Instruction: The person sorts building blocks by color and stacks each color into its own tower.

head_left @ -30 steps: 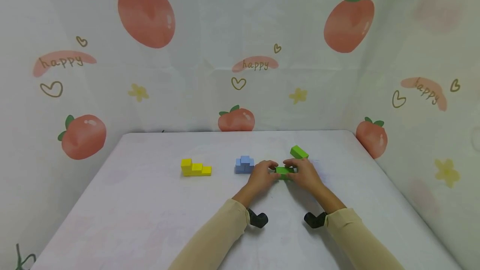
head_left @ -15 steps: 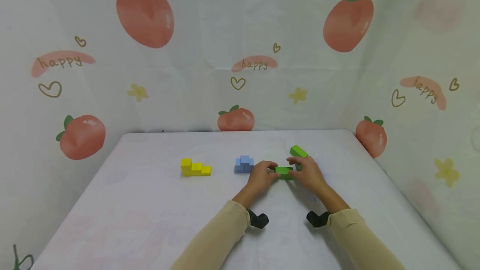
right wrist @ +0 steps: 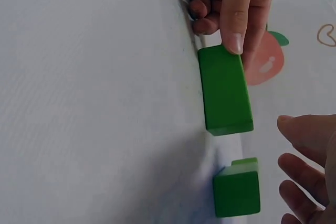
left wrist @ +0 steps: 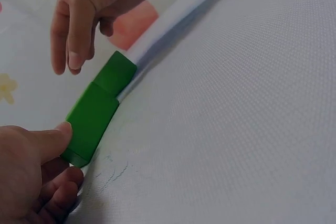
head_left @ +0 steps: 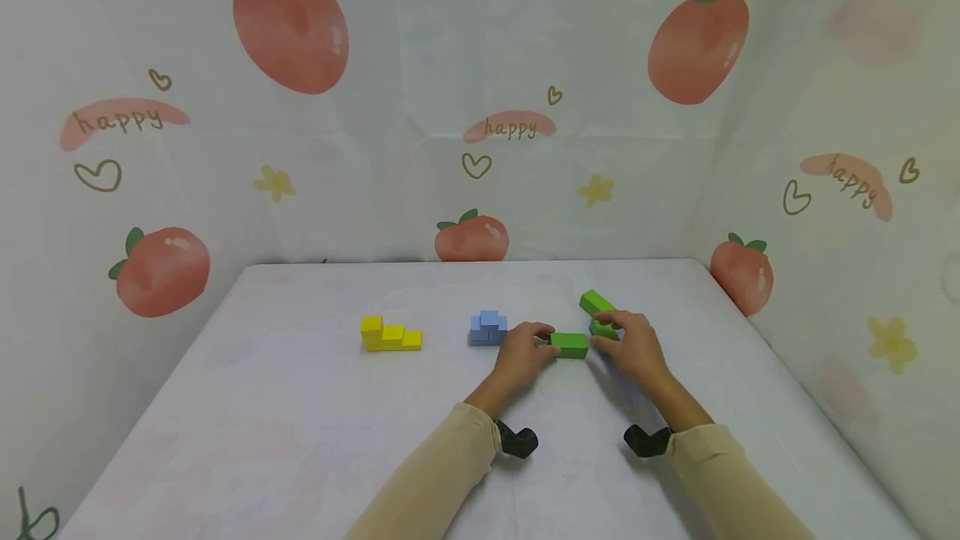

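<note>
A rectangular green block (head_left: 569, 346) lies on the white table. My left hand (head_left: 519, 357) pinches its left end; the left wrist view shows the thumb (left wrist: 62, 132) against the block's edge and the other fingers curled beside it. My right hand (head_left: 636, 350) is just off the block's right end, thumb and fingers spread with nothing between them in the right wrist view. A second green block (right wrist: 237, 195) lies close by, partly hidden behind the right fingers in the head view. Behind it rests a third, light green block (head_left: 597, 302), set at an angle.
Left of my hands stands a small stepped stack of blue blocks (head_left: 489, 329), close to the left hand. Farther left is a yellow stepped stack of blocks (head_left: 392, 335). A patterned cloth backdrop (head_left: 390, 190) rises behind the table's far edge.
My right hand has let go of the green block's right end and moved right, near the second green block. The left hand has stayed at the block's left end.
</note>
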Tool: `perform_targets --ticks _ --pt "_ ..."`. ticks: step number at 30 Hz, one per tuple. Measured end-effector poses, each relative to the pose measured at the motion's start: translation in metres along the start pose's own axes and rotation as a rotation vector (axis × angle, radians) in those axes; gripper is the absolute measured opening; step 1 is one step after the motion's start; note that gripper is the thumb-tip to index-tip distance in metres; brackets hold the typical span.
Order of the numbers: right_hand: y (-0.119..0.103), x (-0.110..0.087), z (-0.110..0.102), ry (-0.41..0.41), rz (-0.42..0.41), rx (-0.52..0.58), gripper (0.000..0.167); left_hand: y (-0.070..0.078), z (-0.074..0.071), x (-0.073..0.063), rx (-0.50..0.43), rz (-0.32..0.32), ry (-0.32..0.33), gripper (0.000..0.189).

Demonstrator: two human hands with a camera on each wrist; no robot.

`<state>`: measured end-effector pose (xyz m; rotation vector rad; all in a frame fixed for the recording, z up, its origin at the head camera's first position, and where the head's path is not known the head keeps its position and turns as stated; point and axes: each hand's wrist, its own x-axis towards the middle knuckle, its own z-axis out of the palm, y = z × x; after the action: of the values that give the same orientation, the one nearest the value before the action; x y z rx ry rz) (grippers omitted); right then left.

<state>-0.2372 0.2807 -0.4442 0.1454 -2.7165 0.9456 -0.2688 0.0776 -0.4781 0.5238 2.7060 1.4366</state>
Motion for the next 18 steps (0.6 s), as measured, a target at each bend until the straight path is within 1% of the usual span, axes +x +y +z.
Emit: perform_targets --ticks 4,8,18 --pt "0.003 -0.003 -0.002 0.022 0.021 0.003 0.039 0.000 0.001 0.000 -0.002 0.001 0.007 0.033" --pt "0.006 -0.005 -0.004 0.035 0.037 0.005 0.040 0.000 0.001 -0.001 -0.011 -0.016 0.002 0.034" --pt "0.016 -0.007 -0.002 0.069 0.045 0.014 0.042 0.001 0.000 -0.002 -0.009 -0.015 0.010 0.033"
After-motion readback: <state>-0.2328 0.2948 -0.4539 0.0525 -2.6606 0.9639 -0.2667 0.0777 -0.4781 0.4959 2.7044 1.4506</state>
